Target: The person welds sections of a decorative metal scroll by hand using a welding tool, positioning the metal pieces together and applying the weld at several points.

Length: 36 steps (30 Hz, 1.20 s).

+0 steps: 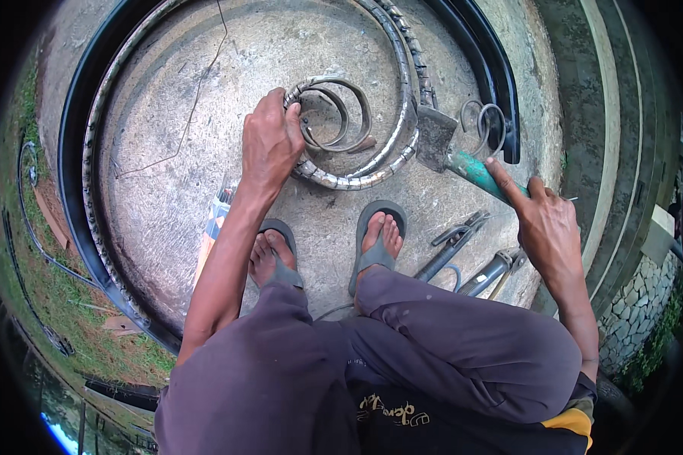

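My left hand (273, 136) is closed on a curled metal scroll (343, 181) of bright segmented bar, gripping the left side of its small inner loops. My right hand (542, 224) holds a hammer by its green pipe handle (474, 171); its square, dark steel head (435, 136) lies beside the right side of the scroll. A smaller pair of loose metal rings (493, 125) lies just beyond the hammer head. A long black curved metal piece (72, 167) arcs around the work on the concrete ground (174, 98).
Welding electrode holders or clamps with cables (478, 277) lie by my right foot, a box of rods (215, 227) by my left. A thin bent wire (178, 152) lies at the left. Grass with metal pieces (53, 280) borders the left; a drain channel and stone wall (637, 296) are at right.
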Motion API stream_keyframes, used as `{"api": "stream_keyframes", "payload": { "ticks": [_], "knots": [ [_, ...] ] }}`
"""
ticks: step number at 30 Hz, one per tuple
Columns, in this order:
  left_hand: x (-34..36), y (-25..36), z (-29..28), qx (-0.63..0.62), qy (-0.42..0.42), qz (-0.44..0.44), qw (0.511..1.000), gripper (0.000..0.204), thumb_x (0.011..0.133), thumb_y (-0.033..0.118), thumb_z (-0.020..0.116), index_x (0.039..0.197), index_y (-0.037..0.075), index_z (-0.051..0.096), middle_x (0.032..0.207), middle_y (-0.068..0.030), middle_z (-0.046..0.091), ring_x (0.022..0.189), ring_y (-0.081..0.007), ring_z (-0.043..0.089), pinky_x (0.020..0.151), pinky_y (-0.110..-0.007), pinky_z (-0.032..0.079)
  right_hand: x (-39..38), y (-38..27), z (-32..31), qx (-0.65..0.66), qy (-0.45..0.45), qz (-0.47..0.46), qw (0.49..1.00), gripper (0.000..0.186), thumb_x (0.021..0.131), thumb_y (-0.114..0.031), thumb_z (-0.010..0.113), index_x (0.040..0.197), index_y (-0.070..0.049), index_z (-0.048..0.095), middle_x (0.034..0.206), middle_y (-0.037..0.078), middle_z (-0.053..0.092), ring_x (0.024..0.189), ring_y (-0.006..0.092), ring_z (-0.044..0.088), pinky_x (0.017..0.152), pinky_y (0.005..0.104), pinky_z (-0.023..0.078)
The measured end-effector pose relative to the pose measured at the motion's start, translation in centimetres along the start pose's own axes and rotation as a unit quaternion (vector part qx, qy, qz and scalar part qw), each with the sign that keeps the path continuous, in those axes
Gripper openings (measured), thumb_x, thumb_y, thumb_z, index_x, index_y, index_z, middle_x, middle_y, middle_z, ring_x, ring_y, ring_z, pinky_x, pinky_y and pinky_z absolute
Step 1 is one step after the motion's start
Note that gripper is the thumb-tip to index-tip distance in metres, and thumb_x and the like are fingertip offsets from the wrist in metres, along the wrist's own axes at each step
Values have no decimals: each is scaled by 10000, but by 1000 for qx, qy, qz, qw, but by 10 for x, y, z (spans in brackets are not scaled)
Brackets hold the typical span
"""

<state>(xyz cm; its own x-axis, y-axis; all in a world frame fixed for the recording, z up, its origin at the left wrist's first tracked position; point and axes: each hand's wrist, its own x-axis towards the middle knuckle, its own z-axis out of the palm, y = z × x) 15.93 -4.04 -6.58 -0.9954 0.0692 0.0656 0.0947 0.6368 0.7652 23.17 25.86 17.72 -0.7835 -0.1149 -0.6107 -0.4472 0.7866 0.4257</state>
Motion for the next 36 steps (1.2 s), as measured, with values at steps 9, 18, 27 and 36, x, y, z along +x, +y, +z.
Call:
{"api": "stream_keyframes", "payload": {
  "ticks": [9,18,27,36],
  "knots": [
    [1,5,7,-8,-15,-21,1000,299,959,183,662,1145,-49,627,947,-266,688,845,-395,697,767,-448,530,-42,-44,175,314,-50,90,944,682,813,-96,702,1449,-268,526,882,194,654,771,434,679,716,521,544],
    [-10,8,-28,30,-3,-86,996,527,935,391,733,1288,13,630,988,-166,707,809,-267,690,748,-390,539,58,43,229,383,308,276,826,615,901,-491,721,1344,-79,612,1117,197,672,1045,345,656,923,464,491],
    [-39,-65,-120,326,154,-77,930,669,916,471,708,1447,121,500,1464,-193,475,1386,-362,437,1157,-573,268,142,125,289,514,152,321,781,808,913,-707,565,1148,62,651,1062,320,680,1089,451,648,947,482,467],
    [-133,-222,-299,326,208,-301,872,973,800,766,661,1479,88,498,1458,-264,510,1350,-416,490,1117,-504,379,152,115,264,420,172,312,835,804,903,-736,548,986,57,651,932,332,676,963,518,642,850,550,477]
  ]
}}
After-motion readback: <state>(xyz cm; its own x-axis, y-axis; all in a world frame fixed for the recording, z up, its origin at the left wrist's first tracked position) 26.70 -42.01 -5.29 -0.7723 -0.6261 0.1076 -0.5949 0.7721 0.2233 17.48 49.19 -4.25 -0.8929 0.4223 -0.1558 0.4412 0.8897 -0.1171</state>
